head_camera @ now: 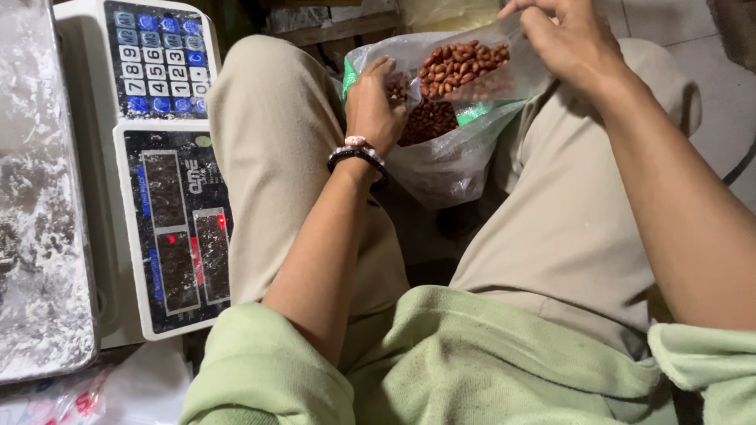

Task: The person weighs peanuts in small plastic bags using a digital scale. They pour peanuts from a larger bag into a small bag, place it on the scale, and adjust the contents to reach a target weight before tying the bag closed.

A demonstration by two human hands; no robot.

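I sit with a large clear plastic bag (449,161) of red-brown peanuts (429,120) between my knees. My left hand (374,102) reaches into the big bag's mouth, fingers among the peanuts; a beaded bracelet is on its wrist. My right hand (567,39) pinches the top of a small clear bag (472,71) partly filled with peanuts and holds it over the big bag.
A white electronic weighing scale (169,228) with a blue keypad and dark displays stands at my left. Its steel pan (39,197), dusted with white powder, fills the left edge. Tiled floor (709,55) lies at the upper right. Plastic wrappers (94,397) lie at the lower left.
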